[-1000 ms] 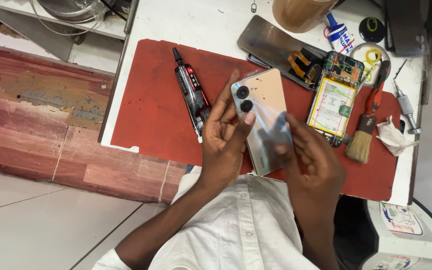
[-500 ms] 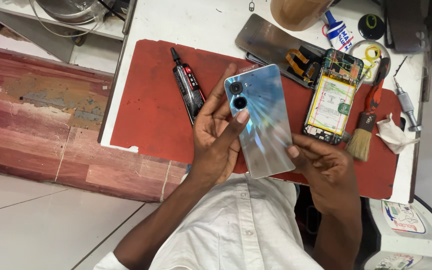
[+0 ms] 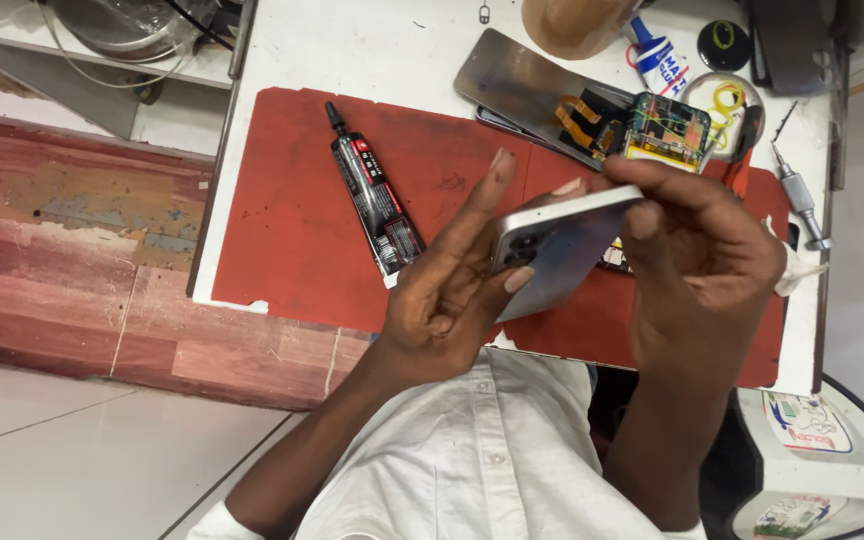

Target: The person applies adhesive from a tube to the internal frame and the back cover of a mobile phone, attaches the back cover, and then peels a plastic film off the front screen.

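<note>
A person in a white shirt sits at a white workbench [image 3: 372, 50] and holds a phone back cover [image 3: 552, 255] with both hands above a red work mat [image 3: 292, 220].

The cover is a thin, pale, silvery panel with dark camera rings at one end. It is tilted almost edge-on to the camera, so mostly its top edge and a slanted strip of its glossy face show. Its long axis runs roughly left to right across the mat, with the camera end toward the left hand.

The left hand [image 3: 447, 295] sits at that camera end. Its fingers are loosely curled, the forefinger stretched up past the cover's corner and the thumb pressed against the face near the camera rings. The right hand [image 3: 697, 255] arches over the far end, fingers bent down over the top edge, pinching it from above. Both hands have hold of the cover; neither is nearer than the other, one at each end.

On the mat, left of the cover, lies a black glue tube [image 3: 372, 200] with a red label, nozzle pointing away from the person. Beyond the cover, at the mat's far edge, lies an opened phone body [image 3: 572, 105] with orange ribbon cable and circuit board showing. Right of the cover, near the bench's edge, rests a metal screwdriver [image 3: 800, 195].
</note>
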